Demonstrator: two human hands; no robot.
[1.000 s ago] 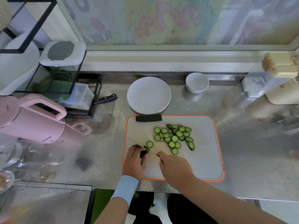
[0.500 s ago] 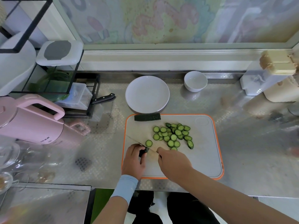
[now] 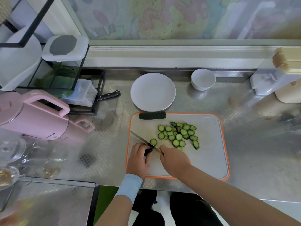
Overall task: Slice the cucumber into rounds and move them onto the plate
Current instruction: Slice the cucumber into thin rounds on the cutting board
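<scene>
Cucumber stub (image 3: pixel 149 150): short, dark green, at the near left of the cutting board (image 3: pixel 208 152). It is mostly hidden under the left hand (image 3: pixel 138 158), whose fingers curl down over it and pin it in place.

Cucumber rounds (image 3: pixel 178 135): thin flat discs with pale green flesh and a dark skin rim, heaped and overlapping at the board's centre. One single round (image 3: pixel 153 142) lies apart from the heap, just beside the blade.

Cucumber piece (image 3: pixel 152 115): longer, uncut, dark and cylindrical, lying crosswise along the board's far edge.

Knife (image 3: pixel 140 138): slim, bright metal blade tapering to a point. It runs from the right hand away and to the left, and meets the stub by the left fingertips.

Right hand (image 3: pixel 174 159): closed round the knife handle, which is hidden inside the grip.

Cutting board: rounded rectangle with a matt pale grey face and an orange rim.

Plate (image 3: pixel 153 92): round, shallow, smooth white, on the counter just beyond the board's far edge.

Bowl (image 3: pixel 203 79): small, round, white, to the right of the plate.

Counter (image 3: pixel 244 144): reflective sheet steel, embossed with a fine dotted pattern.

Kettle (image 3: pixel 32 115): glossy pink with a squared loop handle, at the left.

Second knife (image 3: pixel 108 95): black handle, protruding from a black wire rack.

Sleeve (image 3: pixel 129 185): light blue, snug on the left wrist.
</scene>
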